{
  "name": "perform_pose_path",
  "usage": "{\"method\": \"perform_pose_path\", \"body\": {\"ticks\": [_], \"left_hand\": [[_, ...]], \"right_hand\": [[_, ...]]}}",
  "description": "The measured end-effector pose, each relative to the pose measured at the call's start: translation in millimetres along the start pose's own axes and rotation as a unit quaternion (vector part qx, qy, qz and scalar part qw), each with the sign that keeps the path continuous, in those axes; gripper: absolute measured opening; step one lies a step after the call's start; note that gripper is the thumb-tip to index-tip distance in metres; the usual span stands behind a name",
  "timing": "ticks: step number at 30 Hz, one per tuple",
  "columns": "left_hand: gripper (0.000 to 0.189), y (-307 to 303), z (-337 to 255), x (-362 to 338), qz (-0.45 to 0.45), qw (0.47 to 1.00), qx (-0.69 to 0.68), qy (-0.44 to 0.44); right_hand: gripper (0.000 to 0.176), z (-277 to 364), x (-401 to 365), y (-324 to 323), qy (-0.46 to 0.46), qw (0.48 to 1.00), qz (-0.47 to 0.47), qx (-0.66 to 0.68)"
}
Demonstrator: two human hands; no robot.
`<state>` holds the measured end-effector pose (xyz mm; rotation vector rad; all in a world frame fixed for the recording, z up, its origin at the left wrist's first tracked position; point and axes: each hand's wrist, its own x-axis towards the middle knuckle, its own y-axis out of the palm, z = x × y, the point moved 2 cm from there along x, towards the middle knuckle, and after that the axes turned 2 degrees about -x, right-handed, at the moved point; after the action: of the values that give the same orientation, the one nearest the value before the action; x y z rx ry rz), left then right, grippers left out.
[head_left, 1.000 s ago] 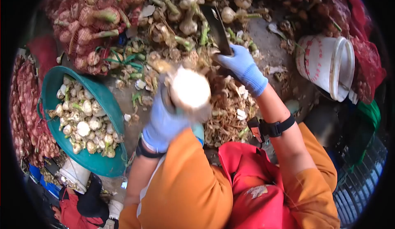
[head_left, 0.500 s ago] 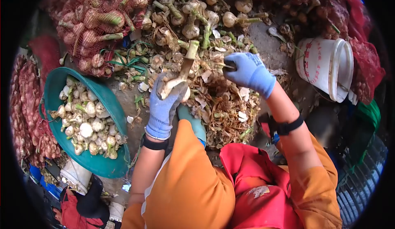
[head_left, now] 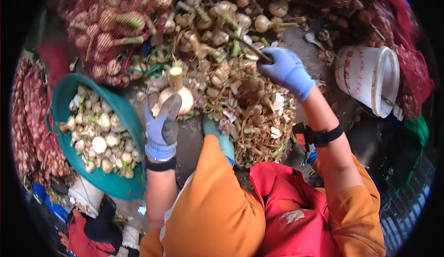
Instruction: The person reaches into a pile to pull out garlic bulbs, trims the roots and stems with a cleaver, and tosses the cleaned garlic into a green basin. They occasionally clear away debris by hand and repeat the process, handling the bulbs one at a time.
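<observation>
Grip first: L hand [head_left: 162,125] is wrapped round the garlic bulb [head_left: 184,99], thumb across its front, fingers behind, bulb held up off the ground, left of mid-frame. Stem stub [head_left: 175,71] pokes straight up-frame, away from the body, so I read the bulb's long axis as running fwd out of the palm, cut end outermost. R hand [head_left: 287,72] is well apart to the right, fist closed on the knife [head_left: 244,43]. Blade slants up-left over the untrimmed pile [head_left: 212,21], tip pointing roughly toward the stub's side but nowhere near touching it. Between the two hands lies the heap of skins and roots [head_left: 254,123]. Other way, green basin [head_left: 125,118] w/ cleaned bulbs [head_left: 99,139] sits just left of the L wrist. So L hand is by far the nearer one to the basin; R hand is nearer the pile and the white bucket [head_left: 370,79]. Can't tell if the root end is trimmed, glove hides it.
</observation>
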<state>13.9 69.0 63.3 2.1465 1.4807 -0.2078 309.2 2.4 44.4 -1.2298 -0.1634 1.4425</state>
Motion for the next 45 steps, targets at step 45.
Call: {"method": "perform_pose_path", "body": {"ticks": [45], "left_hand": [[0.037, 34, 32, -17, 0.213, 0.777, 0.504, 0.312]], "right_hand": [[0.024, 52, -46, 37, -0.209, 0.976, -0.057, -0.019]]}}
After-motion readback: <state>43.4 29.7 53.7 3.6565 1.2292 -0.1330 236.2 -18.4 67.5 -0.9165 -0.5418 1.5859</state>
